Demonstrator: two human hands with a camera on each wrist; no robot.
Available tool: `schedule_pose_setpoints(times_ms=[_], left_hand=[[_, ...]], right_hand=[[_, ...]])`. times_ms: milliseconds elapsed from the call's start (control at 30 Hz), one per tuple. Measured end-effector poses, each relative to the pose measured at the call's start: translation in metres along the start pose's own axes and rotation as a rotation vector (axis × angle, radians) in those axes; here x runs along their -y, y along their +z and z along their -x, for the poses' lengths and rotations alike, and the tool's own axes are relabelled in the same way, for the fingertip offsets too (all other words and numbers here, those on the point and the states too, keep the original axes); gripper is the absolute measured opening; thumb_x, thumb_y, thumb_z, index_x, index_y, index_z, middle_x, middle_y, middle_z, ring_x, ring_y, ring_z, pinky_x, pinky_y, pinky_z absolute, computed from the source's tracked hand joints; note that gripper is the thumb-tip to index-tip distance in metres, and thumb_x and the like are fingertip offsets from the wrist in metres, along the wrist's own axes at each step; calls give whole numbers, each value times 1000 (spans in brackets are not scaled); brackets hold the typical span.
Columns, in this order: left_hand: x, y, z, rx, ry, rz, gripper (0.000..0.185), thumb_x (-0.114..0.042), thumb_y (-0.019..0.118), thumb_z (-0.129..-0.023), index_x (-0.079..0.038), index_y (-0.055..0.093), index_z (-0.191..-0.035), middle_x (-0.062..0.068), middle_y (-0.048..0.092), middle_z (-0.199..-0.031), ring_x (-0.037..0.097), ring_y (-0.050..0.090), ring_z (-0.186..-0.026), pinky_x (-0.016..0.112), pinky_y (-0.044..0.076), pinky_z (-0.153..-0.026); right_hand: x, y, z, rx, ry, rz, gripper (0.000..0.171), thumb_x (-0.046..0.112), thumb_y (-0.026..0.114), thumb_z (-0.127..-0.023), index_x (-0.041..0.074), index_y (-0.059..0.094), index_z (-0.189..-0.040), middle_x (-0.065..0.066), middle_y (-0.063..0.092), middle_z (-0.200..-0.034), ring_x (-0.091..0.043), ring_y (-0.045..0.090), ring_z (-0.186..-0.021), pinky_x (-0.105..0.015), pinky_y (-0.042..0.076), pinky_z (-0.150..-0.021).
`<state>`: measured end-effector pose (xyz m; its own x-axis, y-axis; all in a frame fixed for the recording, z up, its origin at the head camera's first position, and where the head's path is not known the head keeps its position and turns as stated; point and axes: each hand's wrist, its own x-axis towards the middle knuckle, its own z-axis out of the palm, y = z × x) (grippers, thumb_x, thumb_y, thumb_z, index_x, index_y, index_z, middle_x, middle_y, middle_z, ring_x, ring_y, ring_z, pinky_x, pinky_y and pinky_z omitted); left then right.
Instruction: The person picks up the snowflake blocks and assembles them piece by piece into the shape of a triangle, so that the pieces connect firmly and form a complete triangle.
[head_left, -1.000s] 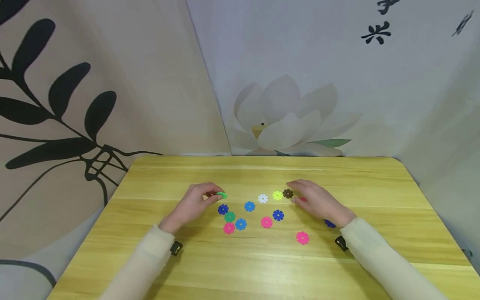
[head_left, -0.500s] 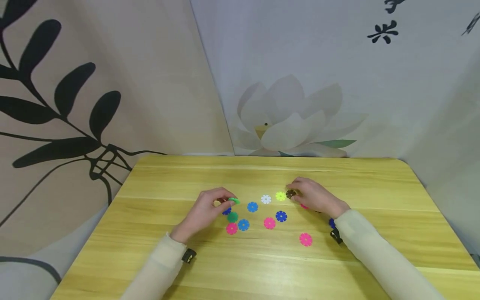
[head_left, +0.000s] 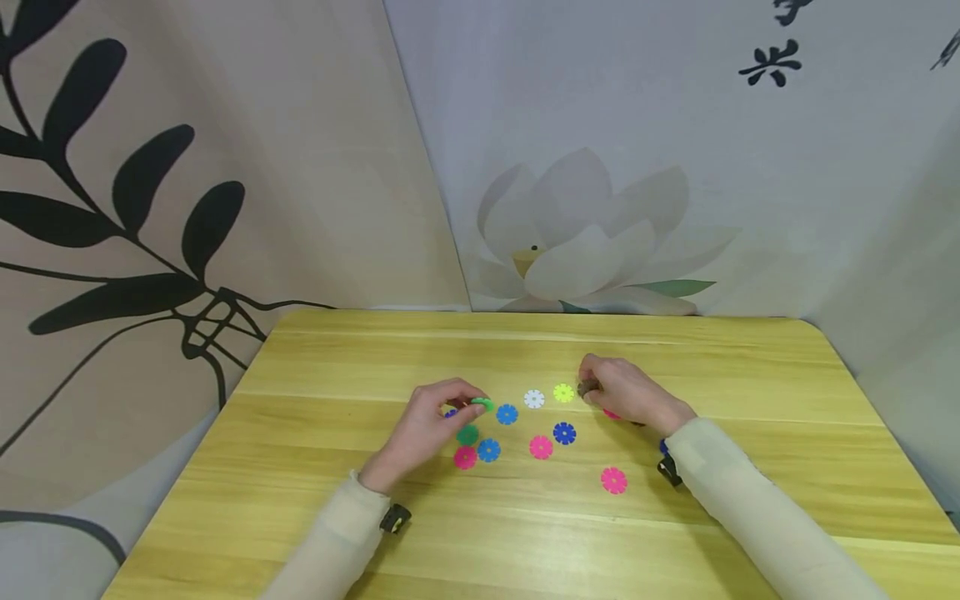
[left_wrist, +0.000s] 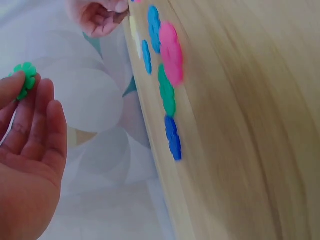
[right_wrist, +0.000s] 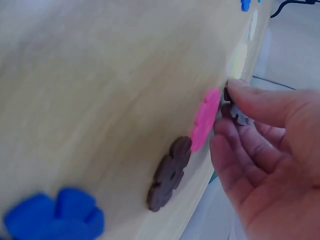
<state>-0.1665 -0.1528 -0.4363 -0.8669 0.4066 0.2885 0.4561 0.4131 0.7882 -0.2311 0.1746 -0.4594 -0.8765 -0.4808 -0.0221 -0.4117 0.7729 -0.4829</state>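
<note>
The left hand (head_left: 429, 425) pinches a light green snowflake disc (head_left: 483, 404) between thumb and fingertips (left_wrist: 20, 82); the left wrist view shows it lifted clear of the counter (head_left: 675, 350), near the upper left of that frame, with the other fingers loosely curled. The right hand (head_left: 626, 392), centre right in the head view, closes its thumb and forefinger on a brown snowflake disc (right_wrist: 232, 107). In the right wrist view that disc sits at the fingertips just off the wood, so it looks picked up or about to be; I cannot tell whether it has fully left the surface.

Outward from the left hand, in the middle of the head frame, lie a dark blue disc (head_left: 450, 413) partly hidden by the fingers, a dark green disc (head_left: 467, 434), a pink disc (head_left: 465, 457) and a blue disc (head_left: 489, 450). Between the hands lie another blue disc (head_left: 507, 414), a white disc (head_left: 534, 399), a yellow-green disc (head_left: 563, 393), a second pink disc (head_left: 541, 447) and a navy disc (head_left: 564, 433). A lone pink disc (head_left: 613, 480) lies lower right, well apart from the rest. The right wrist view shows a second brown disc (right_wrist: 169, 172) and a pink one flat under the hand.

My judgement: each hand has one piece, so this is the pick-up step. Next the two notched edges need lining up, slot to slot, with the hands brought together over the middle of the counter.
</note>
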Motion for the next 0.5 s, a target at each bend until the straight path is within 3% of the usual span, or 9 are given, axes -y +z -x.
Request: schedule_pose_setpoints(times_ms=[267, 400, 500], left_hand=[[-14, 17, -1, -94, -103, 62, 7, -8, 75, -95, -8, 77, -101, -1, 75, -90, 13, 67, -79, 33, 59, -73], [-24, 24, -2, -141, -178, 143, 10, -9, 76, -94, -6, 79, -103, 0, 75, -89, 17, 68, -79, 28, 57, -72], [-32, 27, -3, -160, -217, 220, 12, -8, 76, -94, -4, 79, -104, 3, 75, -88, 28, 69, -81, 26, 56, -72]], right_hand=[[9, -3, 12, -130, -23, -50, 16, 3, 76, -93, 7, 65, -104, -1, 70, -92, -14, 60, -78, -36, 55, -73], [19, -5, 21, -190, -2, -138, 15, 6, 77, -93, 9, 67, -105, 3, 70, -91, -11, 61, -76, -31, 54, -69], [29, -7, 28, -216, 23, -231, 14, 8, 76, -94, 10, 68, -105, 4, 71, -92, -11, 64, -79, -29, 56, -69]])
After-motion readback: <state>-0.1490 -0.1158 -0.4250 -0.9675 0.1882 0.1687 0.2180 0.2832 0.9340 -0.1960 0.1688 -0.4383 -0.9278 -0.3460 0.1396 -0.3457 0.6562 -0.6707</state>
